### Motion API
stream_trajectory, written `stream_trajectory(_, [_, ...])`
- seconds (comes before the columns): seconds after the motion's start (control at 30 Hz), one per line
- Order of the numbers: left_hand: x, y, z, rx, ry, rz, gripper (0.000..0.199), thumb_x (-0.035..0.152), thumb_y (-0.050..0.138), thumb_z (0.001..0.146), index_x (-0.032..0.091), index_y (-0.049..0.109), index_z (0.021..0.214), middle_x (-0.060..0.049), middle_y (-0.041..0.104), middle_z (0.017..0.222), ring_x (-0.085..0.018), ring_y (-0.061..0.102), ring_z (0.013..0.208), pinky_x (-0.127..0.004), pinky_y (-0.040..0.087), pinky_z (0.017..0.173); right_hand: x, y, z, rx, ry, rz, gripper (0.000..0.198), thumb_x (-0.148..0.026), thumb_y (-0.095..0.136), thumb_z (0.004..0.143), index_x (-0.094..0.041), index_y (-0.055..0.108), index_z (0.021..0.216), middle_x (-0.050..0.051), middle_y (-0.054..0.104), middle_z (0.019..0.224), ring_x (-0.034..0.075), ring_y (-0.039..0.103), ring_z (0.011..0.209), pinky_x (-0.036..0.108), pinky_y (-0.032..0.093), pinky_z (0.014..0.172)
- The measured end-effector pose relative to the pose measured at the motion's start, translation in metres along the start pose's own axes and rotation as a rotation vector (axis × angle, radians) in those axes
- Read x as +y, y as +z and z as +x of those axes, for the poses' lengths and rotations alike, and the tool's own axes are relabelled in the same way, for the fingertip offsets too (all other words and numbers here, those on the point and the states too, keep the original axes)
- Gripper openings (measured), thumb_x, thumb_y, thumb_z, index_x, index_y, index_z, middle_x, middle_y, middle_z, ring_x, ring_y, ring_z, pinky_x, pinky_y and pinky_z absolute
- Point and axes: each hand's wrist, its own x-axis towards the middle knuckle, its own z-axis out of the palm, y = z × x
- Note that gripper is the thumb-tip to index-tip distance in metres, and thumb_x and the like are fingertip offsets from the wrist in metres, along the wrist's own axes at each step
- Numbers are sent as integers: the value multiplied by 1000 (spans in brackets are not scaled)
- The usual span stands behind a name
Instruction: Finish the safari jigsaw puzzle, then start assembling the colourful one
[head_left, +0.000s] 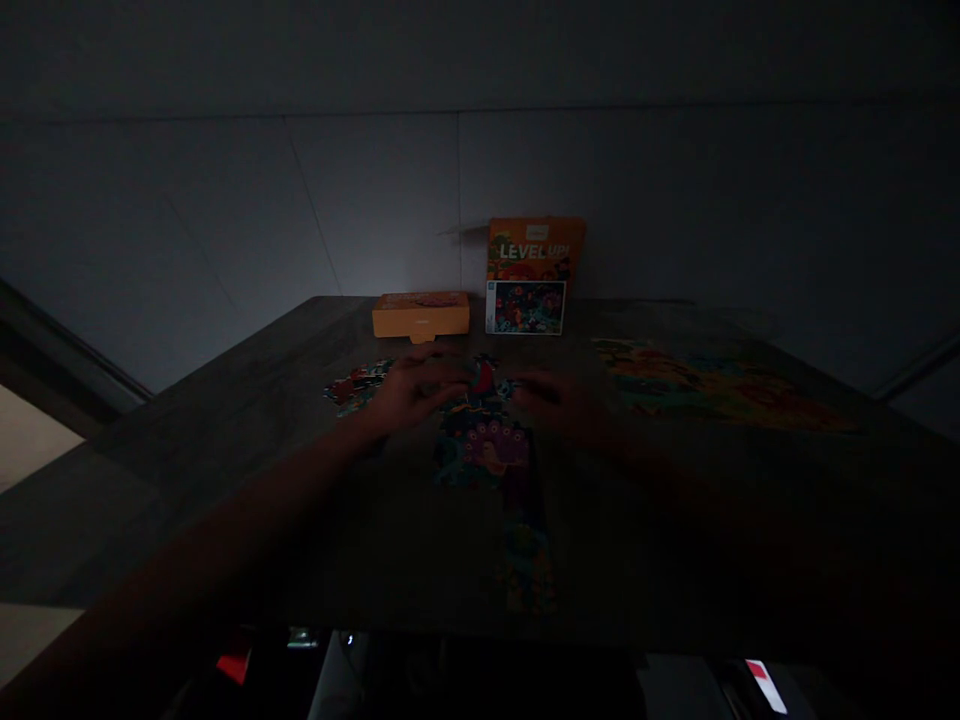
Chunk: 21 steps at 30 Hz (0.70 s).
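In dim light, a partly joined jigsaw puzzle (495,450) with a purple peacock lies mid-table. My left hand (416,390) rests at its upper left edge, fingers stretched toward a dark section with a red shape (484,377). From the opposite side my right hand (544,392) reaches in, its fingers bent together at a small bluish puzzle piece (507,388). Shadow hides part of that grip. Loose puzzle pieces (356,385) are heaped left of my left hand. A joined strip (527,565) runs down toward the near table edge.
An orange box (421,317) lies at the back. Beside it an orange "LEVEL UP!" box (536,250) leans on the wall, a picture card (526,308) before it. Another puzzle (712,385), yellow and orange, spreads across the right side of the table (225,420).
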Motion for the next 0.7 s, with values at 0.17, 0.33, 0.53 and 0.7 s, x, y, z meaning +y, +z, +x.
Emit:
stream_trajectory(0.17, [17, 11, -3, -41, 80, -174, 31, 36, 59, 91, 21, 66, 118, -9, 65, 118, -21, 59, 113, -36, 50, 97, -21, 19, -11, -64, -72, 172, 22, -29, 54, 84, -17, 70, 94, 4, 72, 89, 18, 64, 80, 28, 48, 70])
stream_trajectory(0.33, [12, 9, -3, -53, 38, -180, 33, 41, 58, 91, 22, 65, 117, -9, 64, 116, -23, 58, 113, -37, 50, 96, -17, 17, -11, -23, -55, 113, 19, -32, 55, 83, -17, 65, 75, 2, 66, 74, 15, 58, 66, 25, 41, 61])
stream_trajectory(0.53, [11, 10, -4, -103, 156, -70, 33, 47, 69, 82, 19, 65, 100, -8, 65, 101, -23, 56, 107, -35, 49, 89, -17, 14, -9, 16, -51, 33, 35, -40, 48, 88, -18, 56, 63, -1, 57, 59, 12, 51, 57, 24, 33, 56])
stream_trajectory(0.7, [12, 11, -3, -97, 250, 4, 30, 47, 69, 82, 18, 62, 87, -7, 64, 87, -23, 55, 98, -35, 47, 85, -14, 15, -6, 87, -35, -16, 45, -48, 43, 91, -17, 49, 58, -1, 50, 55, 12, 47, 56, 26, 28, 54])
